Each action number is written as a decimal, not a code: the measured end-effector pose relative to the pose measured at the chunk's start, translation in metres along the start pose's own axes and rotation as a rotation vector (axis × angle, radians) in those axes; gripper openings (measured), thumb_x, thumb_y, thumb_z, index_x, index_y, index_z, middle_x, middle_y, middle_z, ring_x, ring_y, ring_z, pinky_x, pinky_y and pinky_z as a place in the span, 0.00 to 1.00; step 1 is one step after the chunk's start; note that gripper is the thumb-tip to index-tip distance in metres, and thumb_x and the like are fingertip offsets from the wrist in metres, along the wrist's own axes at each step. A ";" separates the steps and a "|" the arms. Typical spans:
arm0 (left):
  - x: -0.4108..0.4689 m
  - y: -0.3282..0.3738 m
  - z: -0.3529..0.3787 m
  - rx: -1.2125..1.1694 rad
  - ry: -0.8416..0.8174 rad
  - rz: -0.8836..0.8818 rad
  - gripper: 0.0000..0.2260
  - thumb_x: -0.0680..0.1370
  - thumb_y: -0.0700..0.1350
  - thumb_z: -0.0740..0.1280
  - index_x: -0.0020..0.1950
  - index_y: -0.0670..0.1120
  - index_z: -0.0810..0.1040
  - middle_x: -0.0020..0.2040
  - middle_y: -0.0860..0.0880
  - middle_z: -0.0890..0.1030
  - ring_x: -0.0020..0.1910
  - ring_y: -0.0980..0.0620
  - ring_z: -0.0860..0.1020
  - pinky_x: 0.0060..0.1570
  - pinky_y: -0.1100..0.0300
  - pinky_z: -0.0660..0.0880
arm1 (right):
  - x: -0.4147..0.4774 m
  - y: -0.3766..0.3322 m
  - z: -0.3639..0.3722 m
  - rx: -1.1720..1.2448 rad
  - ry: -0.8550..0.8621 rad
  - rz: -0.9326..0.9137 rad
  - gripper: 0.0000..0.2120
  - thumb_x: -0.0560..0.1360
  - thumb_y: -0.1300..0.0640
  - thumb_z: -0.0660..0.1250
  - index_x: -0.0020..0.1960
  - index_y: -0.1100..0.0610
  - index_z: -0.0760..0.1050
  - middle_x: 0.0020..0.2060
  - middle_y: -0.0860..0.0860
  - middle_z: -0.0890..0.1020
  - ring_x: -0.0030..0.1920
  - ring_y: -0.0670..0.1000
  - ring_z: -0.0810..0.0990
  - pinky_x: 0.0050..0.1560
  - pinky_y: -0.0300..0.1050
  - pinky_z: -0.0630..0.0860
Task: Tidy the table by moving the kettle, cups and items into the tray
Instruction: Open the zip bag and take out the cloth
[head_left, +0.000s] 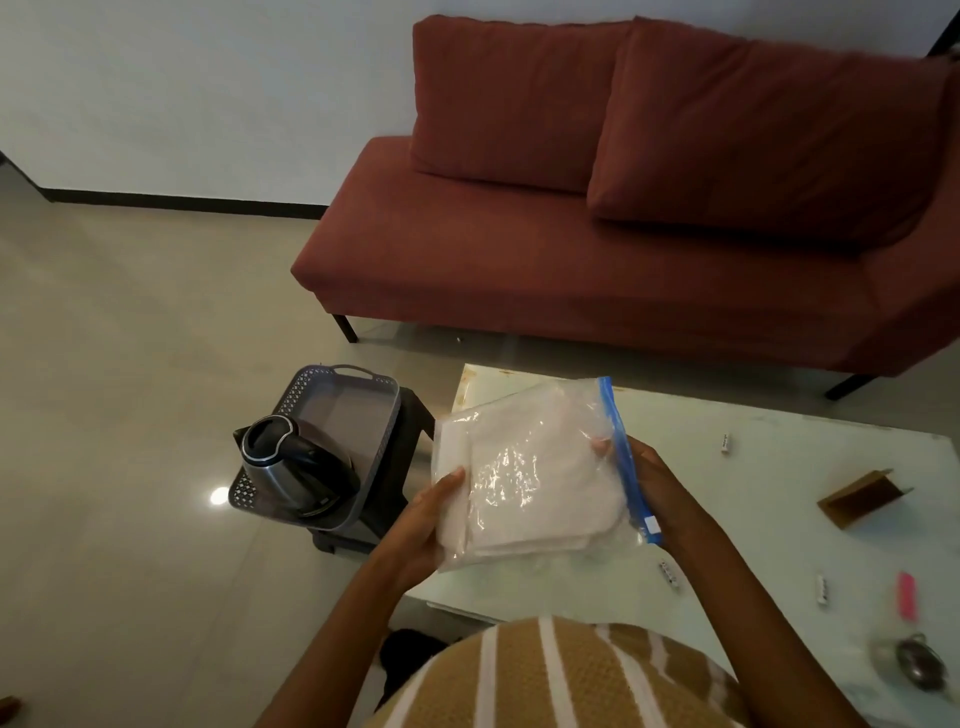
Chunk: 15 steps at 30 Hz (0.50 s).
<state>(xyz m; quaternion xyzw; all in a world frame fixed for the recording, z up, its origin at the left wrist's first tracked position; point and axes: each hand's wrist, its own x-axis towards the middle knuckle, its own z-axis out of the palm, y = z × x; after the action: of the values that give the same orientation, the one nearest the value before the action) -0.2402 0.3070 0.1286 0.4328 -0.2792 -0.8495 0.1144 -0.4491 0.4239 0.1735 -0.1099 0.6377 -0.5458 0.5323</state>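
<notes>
I hold a clear zip bag (535, 473) of white folded cloth above the left end of the white table (769, 467). My left hand (426, 519) grips the bag's left edge and my right hand (654, 483) grips its blue zip side. A grey perforated tray (363, 410) rests on a dark stool to the left of the table. The steel and black kettle (291, 467) stands in the tray's near end.
On the table lie a brown folded card (862, 496), small white sticks (726, 444), a pink item (906, 595) and a metal strainer (917, 667). A red sofa (597, 234) stands behind the table. Tiled floor (130, 364) spreads to the left.
</notes>
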 end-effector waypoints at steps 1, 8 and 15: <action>-0.001 0.003 -0.001 0.019 -0.007 0.019 0.18 0.73 0.48 0.66 0.60 0.44 0.75 0.52 0.43 0.83 0.50 0.45 0.81 0.49 0.49 0.80 | 0.004 0.003 0.000 0.031 0.036 0.030 0.06 0.80 0.56 0.56 0.48 0.56 0.71 0.41 0.52 0.77 0.40 0.49 0.77 0.28 0.33 0.78; -0.005 0.015 -0.007 0.078 0.085 0.168 0.17 0.76 0.42 0.64 0.64 0.41 0.71 0.59 0.38 0.78 0.48 0.44 0.81 0.39 0.54 0.81 | 0.006 0.012 -0.005 -0.061 0.126 0.039 0.04 0.75 0.58 0.64 0.45 0.59 0.74 0.45 0.58 0.77 0.42 0.55 0.76 0.40 0.45 0.76; -0.015 0.022 -0.027 0.082 0.074 0.228 0.10 0.78 0.40 0.60 0.59 0.45 0.73 0.48 0.45 0.84 0.42 0.49 0.84 0.48 0.52 0.79 | 0.005 0.011 -0.021 0.120 0.125 -0.030 0.04 0.74 0.64 0.65 0.45 0.57 0.75 0.46 0.53 0.80 0.47 0.54 0.79 0.49 0.50 0.78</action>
<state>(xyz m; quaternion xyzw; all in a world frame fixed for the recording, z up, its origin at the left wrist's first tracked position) -0.2112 0.2852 0.1385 0.4335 -0.3567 -0.8023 0.2028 -0.4636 0.4367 0.1585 -0.0529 0.6343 -0.5966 0.4887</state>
